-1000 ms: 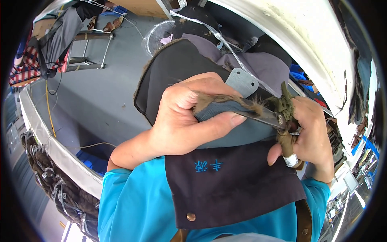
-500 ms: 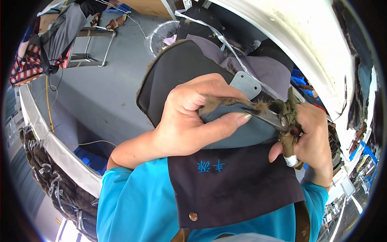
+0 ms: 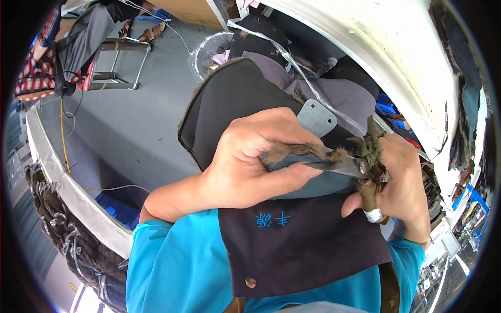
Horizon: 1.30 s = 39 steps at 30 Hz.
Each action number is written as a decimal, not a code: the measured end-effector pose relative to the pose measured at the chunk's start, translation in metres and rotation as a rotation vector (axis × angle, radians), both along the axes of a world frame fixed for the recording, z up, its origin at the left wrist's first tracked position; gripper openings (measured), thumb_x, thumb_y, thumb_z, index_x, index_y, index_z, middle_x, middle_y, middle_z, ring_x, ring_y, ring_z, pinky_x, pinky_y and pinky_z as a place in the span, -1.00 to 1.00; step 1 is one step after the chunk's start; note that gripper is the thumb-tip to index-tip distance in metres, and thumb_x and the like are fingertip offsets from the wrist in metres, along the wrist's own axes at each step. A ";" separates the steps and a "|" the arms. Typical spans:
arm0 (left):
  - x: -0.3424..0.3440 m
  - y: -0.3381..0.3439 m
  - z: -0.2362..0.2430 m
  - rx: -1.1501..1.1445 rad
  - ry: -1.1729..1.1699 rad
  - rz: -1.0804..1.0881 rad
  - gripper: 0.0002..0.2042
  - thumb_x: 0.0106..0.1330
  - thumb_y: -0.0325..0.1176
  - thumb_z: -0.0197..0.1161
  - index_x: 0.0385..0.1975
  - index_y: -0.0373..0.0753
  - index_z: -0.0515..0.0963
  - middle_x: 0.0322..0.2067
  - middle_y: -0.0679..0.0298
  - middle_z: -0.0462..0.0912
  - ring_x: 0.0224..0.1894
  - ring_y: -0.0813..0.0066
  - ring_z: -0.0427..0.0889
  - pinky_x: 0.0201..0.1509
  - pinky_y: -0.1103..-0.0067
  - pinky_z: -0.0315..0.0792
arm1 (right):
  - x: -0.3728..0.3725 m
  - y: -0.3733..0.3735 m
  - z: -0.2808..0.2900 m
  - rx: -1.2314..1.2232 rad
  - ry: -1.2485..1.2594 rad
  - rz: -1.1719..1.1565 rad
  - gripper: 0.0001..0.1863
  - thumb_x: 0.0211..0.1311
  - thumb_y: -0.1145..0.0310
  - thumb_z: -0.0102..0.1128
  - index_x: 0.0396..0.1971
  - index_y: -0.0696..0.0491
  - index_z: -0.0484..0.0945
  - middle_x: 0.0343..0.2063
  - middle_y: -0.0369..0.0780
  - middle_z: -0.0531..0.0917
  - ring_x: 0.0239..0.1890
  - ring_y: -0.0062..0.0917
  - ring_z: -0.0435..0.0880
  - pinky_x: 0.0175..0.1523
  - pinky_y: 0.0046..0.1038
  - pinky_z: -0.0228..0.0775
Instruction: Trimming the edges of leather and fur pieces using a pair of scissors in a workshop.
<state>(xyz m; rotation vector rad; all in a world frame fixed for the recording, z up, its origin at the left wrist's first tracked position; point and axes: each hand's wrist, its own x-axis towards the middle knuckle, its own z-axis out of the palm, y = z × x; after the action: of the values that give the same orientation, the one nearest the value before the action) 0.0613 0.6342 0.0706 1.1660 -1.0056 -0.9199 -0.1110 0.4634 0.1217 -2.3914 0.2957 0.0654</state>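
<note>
My left hand point(image 3: 245, 161) pinches a piece of brown fur point(image 3: 286, 150) with a smooth dark blue-grey backing between thumb and fingers. In my right hand point(image 3: 407, 175) is a pair of scissors point(image 3: 342, 166), its handles wrapped in olive cloth with a bit of white tape. The blades point left and lie along the fur's edge, close to my left thumb tip; whether they touch the fur I cannot tell. A tuft of loose fur sits by the blades. Just beyond my hands is a grey metal plate point(image 3: 317, 118) with small holes.
A dark fur-edged panel point(image 3: 224, 99) lies behind my left hand. A clear plastic-lined bin point(image 3: 201, 55) and a metal-framed stool point(image 3: 112, 65) stand on the grey floor. A white curved surface point(image 3: 376, 47) runs along the right. Another person's checked sleeve point(image 3: 36, 73) shows far left.
The scissors have swung to a more level angle, and their blades have come nearer my left thumb. Both hands sit slightly lower in the picture, the fur still pinched.
</note>
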 end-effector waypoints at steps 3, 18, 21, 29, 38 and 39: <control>0.000 0.000 0.000 0.007 -0.006 -0.001 -0.76 -0.05 -0.63 0.29 -0.32 -0.33 0.55 -0.50 0.26 0.56 -0.47 0.53 0.48 -0.46 0.64 0.30 | 0.007 0.001 0.003 0.016 -0.026 0.004 -0.41 -0.67 0.16 0.58 -0.57 0.17 0.47 -0.71 -0.17 0.38 -0.65 -0.22 0.36 -0.51 -0.34 0.16; 0.001 -0.001 0.002 0.064 -0.046 -0.029 -0.78 -0.10 -0.54 0.34 -0.39 -0.39 0.57 -0.50 0.25 0.49 -0.49 0.57 0.41 -0.44 0.64 0.23 | -0.003 0.002 0.002 0.011 0.021 -0.055 -0.40 -0.79 0.38 0.40 -0.40 0.12 0.58 -0.77 -0.26 0.31 -0.69 -0.36 0.31 -0.54 -0.42 0.11; 0.001 0.000 0.001 0.058 -0.053 -0.029 -0.78 -0.08 -0.54 0.34 -0.38 -0.39 0.57 -0.50 0.25 0.48 -0.49 0.58 0.42 -0.44 0.64 0.24 | 0.000 0.002 0.007 0.022 0.034 -0.060 -0.45 -0.77 0.45 0.35 -0.44 0.13 0.58 -0.77 -0.25 0.33 -0.69 -0.36 0.32 -0.55 -0.42 0.12; -0.001 0.002 0.004 0.086 0.026 0.002 -0.80 0.00 -0.55 0.33 -0.35 -0.40 0.54 -0.46 0.20 0.53 -0.46 0.55 0.44 -0.42 0.64 0.26 | -0.001 -0.004 0.007 0.001 0.087 -0.048 -0.54 -0.65 0.35 0.51 -0.56 0.13 0.51 -0.76 -0.22 0.37 -0.68 -0.30 0.36 -0.55 -0.38 0.14; 0.002 -0.004 0.007 0.032 -0.003 -0.097 -0.79 0.00 -0.58 0.33 -0.33 -0.40 0.55 -0.49 0.20 0.52 -0.50 0.57 0.44 -0.46 0.66 0.25 | 0.005 -0.015 0.011 0.004 0.078 0.057 -0.49 -0.70 0.32 0.53 -0.58 0.14 0.48 -0.73 -0.19 0.36 -0.66 -0.26 0.32 -0.54 -0.38 0.10; 0.002 -0.004 0.007 0.045 -0.009 -0.115 -0.78 -0.01 -0.58 0.33 -0.33 -0.40 0.55 -0.50 0.20 0.52 -0.50 0.58 0.44 -0.47 0.67 0.24 | 0.006 -0.015 0.011 0.014 0.066 0.057 -0.49 -0.70 0.30 0.53 -0.59 0.14 0.47 -0.74 -0.18 0.35 -0.66 -0.25 0.31 -0.54 -0.38 0.09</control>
<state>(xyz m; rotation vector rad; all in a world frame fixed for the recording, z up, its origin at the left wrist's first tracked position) 0.0629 0.6299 0.0776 1.1601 -1.0726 -1.0342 -0.1049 0.4482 0.1329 -2.3870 0.2568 0.1725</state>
